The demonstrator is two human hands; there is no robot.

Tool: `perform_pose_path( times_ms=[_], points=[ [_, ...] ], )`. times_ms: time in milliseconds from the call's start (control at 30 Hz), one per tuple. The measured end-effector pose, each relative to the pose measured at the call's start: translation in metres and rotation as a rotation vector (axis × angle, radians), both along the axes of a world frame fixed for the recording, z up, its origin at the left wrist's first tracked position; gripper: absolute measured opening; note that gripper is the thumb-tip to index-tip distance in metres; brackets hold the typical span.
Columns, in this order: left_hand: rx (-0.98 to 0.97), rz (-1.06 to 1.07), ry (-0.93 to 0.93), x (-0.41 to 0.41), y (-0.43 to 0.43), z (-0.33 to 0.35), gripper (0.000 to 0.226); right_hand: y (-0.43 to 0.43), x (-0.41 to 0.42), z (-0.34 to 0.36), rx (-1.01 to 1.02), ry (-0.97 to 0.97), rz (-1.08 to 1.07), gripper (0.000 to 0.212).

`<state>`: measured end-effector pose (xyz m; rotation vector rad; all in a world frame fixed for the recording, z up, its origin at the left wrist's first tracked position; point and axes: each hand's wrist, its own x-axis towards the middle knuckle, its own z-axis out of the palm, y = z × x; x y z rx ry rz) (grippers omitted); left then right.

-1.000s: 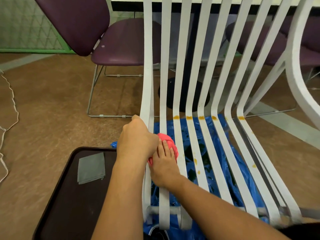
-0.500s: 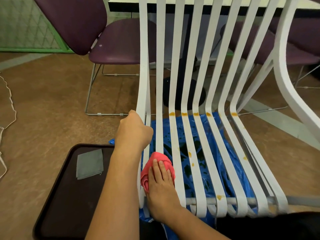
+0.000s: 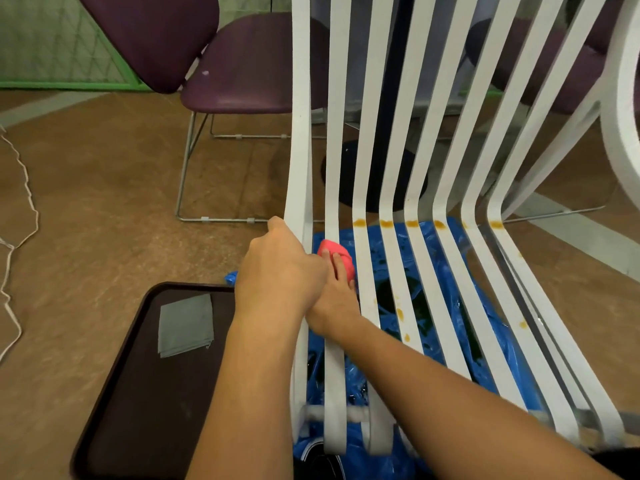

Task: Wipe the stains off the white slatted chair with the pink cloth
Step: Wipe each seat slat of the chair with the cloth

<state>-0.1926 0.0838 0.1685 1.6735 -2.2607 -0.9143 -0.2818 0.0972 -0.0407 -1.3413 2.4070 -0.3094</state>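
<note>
Lower centre, nearest: two bare forearms crossing over the seat of the white slatted chair (image 3: 367, 133). Left hand (image 3: 280, 271) wrapped round the outermost slat at the seat's left edge, fingers curled behind it, steadying. Right hand (image 3: 337, 292) tucked partly beneath the left, fingers laid straight and flat on the bunched pink cloth (image 3: 337, 252), pressing rather than clutching; thumb hidden.

Cloth now on the second slat from the left, just below the seat-to-back bend, centre of frame. Half a second ago, lower down the same slat, near the front crossbar; a second ago, roughly where seen now. Hence one full down-and-up stroke along that slat, with the left grip unchanged throughout.

Judged meaning: no stain visible on the second slat, work elsewhere hardly begun. Orange-brown stains (image 3: 386, 223) untouched: a row across the bend on the slats to the right, plus scattered drips down the seat, right of centre.

Lower left: dark brown rectangular plastic tray (image 3: 114, 393) bearing a folded grey cloth (image 3: 186, 325). Under the seat: crumpled blue plastic sheet (image 3: 446, 282) with dark, wet-looking patches.

Beyond: mottled brown floor (image 3: 104, 188), thin white cord (image 3: 20, 202) trailing down the left edge. Upper left: purple padded chair on a wire frame (image 3: 239, 60), green-framed mesh panel (image 3: 52, 46) behind. Upper centre, through the slats: dark round pedestal base (image 3: 346, 181).
</note>
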Motion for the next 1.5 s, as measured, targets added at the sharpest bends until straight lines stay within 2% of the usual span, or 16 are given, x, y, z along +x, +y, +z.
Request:
perform_pose_path(
  times_ms=[267, 567, 633, 767, 967, 1100, 1400, 1500],
  points=[
    [-0.05, 0.01, 0.0, 0.001, -0.005, -0.005, 0.032, -0.079, -0.059, -0.003, 0.196, 0.135, 0.056, 0.091],
    [-0.015, 0.006, -0.008, 0.0, -0.007, -0.006, 0.032, -0.077, -0.06, -0.006, 0.221, 0.243, 0.131, 0.087],
    [-0.02, 0.0, -0.012, -0.001, -0.007, -0.004, 0.03, -0.066, -0.053, -0.005, 0.229, 0.24, 0.145, 0.091],
    [0.004, -0.011, 0.006, -0.002, -0.005, -0.001, 0.043, -0.03, -0.028, 0.001, 0.143, 0.154, 0.11, 0.1],
    [0.026, 0.006, -0.011, 0.001, -0.002, -0.001, 0.039, 0.019, 0.012, -0.001, 0.107, 0.123, 0.168, 0.093],
    [0.0, 0.01, -0.011, 0.002, 0.002, 0.002, 0.036, 0.059, 0.04, 0.023, 0.134, 0.063, 0.164, 0.087],
    [0.017, 0.006, 0.021, 0.006, 0.006, 0.005, 0.034, 0.149, 0.106, 0.019, -0.019, 0.042, 0.157, 0.087],
    [0.019, 0.002, 0.048, 0.007, 0.006, 0.004, 0.034, 0.166, 0.118, 0.014, -0.059, 0.025, 0.151, 0.08]
  ],
)
